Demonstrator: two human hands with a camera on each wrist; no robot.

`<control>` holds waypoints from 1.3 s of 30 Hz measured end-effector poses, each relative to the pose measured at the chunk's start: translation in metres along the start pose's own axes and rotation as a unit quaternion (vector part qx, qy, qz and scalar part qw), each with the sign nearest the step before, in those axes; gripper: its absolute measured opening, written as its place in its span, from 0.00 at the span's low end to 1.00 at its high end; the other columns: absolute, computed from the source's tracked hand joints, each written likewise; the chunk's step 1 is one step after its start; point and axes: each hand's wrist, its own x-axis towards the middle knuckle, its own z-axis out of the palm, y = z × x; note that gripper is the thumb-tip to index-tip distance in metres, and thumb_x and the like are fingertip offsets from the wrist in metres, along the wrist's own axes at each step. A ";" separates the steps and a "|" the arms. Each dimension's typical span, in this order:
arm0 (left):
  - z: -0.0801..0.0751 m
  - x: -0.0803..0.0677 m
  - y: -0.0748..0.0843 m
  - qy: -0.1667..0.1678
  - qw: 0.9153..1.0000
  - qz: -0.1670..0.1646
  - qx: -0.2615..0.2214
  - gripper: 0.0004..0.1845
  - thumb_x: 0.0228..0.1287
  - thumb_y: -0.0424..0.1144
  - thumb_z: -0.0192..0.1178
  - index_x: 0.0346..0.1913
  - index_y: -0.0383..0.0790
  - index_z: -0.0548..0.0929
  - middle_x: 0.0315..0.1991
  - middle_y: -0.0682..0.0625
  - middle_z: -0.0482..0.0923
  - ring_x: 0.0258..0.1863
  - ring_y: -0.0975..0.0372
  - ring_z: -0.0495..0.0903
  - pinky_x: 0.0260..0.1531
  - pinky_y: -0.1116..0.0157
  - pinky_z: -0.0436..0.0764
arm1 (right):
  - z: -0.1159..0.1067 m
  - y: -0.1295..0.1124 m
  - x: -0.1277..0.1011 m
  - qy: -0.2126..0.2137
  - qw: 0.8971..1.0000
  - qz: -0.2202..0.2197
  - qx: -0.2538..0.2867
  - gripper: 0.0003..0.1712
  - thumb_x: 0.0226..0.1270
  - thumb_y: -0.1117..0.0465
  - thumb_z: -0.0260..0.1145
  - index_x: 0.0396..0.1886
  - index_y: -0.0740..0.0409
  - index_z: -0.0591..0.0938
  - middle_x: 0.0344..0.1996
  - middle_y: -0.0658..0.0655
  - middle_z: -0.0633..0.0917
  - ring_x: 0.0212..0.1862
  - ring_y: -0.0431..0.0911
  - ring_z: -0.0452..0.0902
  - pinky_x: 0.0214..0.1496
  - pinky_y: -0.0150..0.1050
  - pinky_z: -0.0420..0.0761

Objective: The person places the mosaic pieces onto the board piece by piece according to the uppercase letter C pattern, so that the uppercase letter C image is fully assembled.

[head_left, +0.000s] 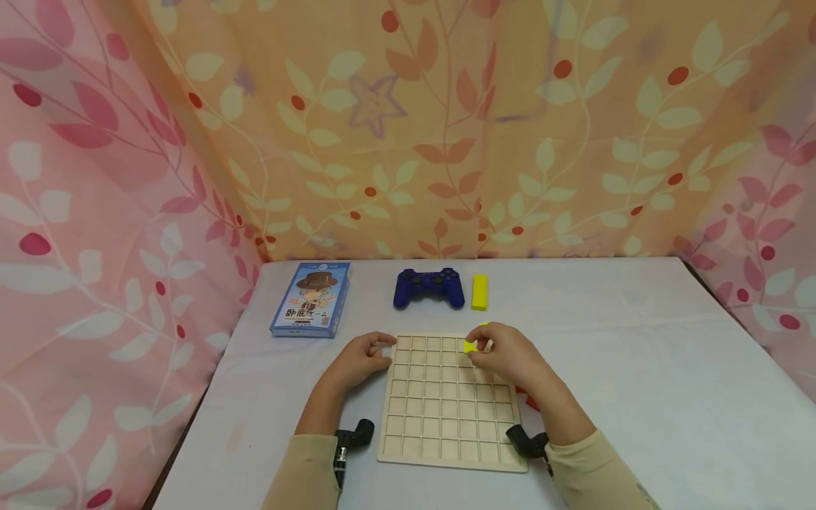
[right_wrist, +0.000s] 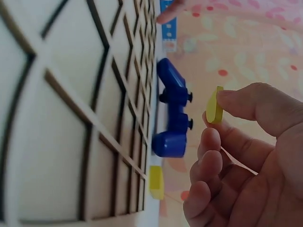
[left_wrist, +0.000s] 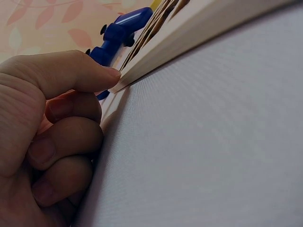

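A pale wooden grid board point(head_left: 449, 404) lies on the white table in front of me. My left hand point(head_left: 363, 359) has its fingers curled and its fingertip point(left_wrist: 111, 74) touches the board's far left corner point(left_wrist: 142, 71). Over the board's far right cells my right hand point(head_left: 503, 354) pinches a small yellow piece point(head_left: 469, 346) between thumb and forefinger; the right wrist view shows that yellow piece point(right_wrist: 214, 106) held a little above the grid point(right_wrist: 71, 118). A longer yellow block point(head_left: 479, 291) lies beyond the board.
A blue game controller point(head_left: 428, 287) sits behind the board, with a blue card-game box point(head_left: 312, 298) to its left. Something orange-red point(head_left: 525, 398) peeks out under my right forearm. Leaf-patterned curtains enclose the table on three sides.
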 end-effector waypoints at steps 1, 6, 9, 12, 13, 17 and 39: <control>0.000 0.000 0.000 -0.001 1.000 0.000 -0.001 0.21 0.66 0.30 0.66 0.61 0.36 0.81 0.18 0.54 0.66 0.17 0.63 0.61 0.25 0.65 0.65 | 0.002 0.001 0.001 -0.005 1.000 0.000 0.006 0.12 0.62 0.62 0.73 0.45 0.58 0.87 0.32 0.50 0.78 0.29 0.44 0.71 0.33 0.40 0.72; 0.001 0.002 -0.001 -0.001 1.000 -0.004 -0.002 0.21 0.65 0.31 0.66 0.61 0.37 0.82 0.18 0.54 0.66 0.18 0.63 0.62 0.25 0.65 0.65 | 0.013 0.006 0.003 -0.020 0.999 0.010 0.023 0.10 0.62 0.63 0.74 0.43 0.58 0.87 0.31 0.50 0.78 0.32 0.44 0.71 0.37 0.41 0.72; 0.002 0.003 -0.001 0.001 1.000 -0.006 -0.002 0.21 0.65 0.31 0.66 0.61 0.37 0.82 0.18 0.54 0.66 0.18 0.62 0.62 0.25 0.64 0.65 | 0.017 0.011 0.004 -0.019 1.000 0.012 0.014 0.09 0.62 0.62 0.74 0.42 0.58 0.87 0.30 0.50 0.78 0.33 0.44 0.71 0.40 0.42 0.72; 0.003 0.003 -0.001 0.002 1.000 -0.009 0.000 0.21 0.65 0.31 0.66 0.61 0.37 0.82 0.18 0.54 0.66 0.18 0.62 0.62 0.25 0.64 0.65 | 0.020 0.014 0.004 -0.015 1.000 0.015 0.008 0.09 0.62 0.62 0.74 0.41 0.57 0.87 0.30 0.49 0.78 0.34 0.44 0.72 0.42 0.43 0.72; 0.003 0.003 -0.001 0.003 1.000 -0.009 0.000 0.21 0.65 0.31 0.66 0.61 0.37 0.82 0.18 0.54 0.66 0.18 0.62 0.62 0.25 0.65 0.65 | 0.021 0.014 0.005 -0.012 1.000 0.015 0.006 0.09 0.62 0.62 0.74 0.41 0.57 0.87 0.30 0.49 0.78 0.34 0.44 0.72 0.42 0.43 0.72; 0.002 0.003 -0.002 0.001 1.000 -0.005 0.001 0.21 0.65 0.30 0.66 0.61 0.37 0.82 0.19 0.54 0.66 0.18 0.62 0.62 0.24 0.65 0.65 | 0.023 0.016 0.006 -0.001 1.000 0.019 -0.009 0.08 0.62 0.62 0.75 0.41 0.56 0.87 0.29 0.49 0.78 0.33 0.44 0.72 0.42 0.43 0.72; 0.000 0.001 0.000 0.003 1.000 -0.004 0.007 0.21 0.64 0.31 0.66 0.61 0.38 0.82 0.19 0.54 0.67 0.18 0.63 0.62 0.24 0.66 0.64 | 0.030 0.011 0.006 0.029 0.996 0.020 -0.079 0.07 0.58 0.57 0.80 0.33 0.53 0.91 0.25 0.43 0.84 0.31 0.40 0.76 0.42 0.44 0.78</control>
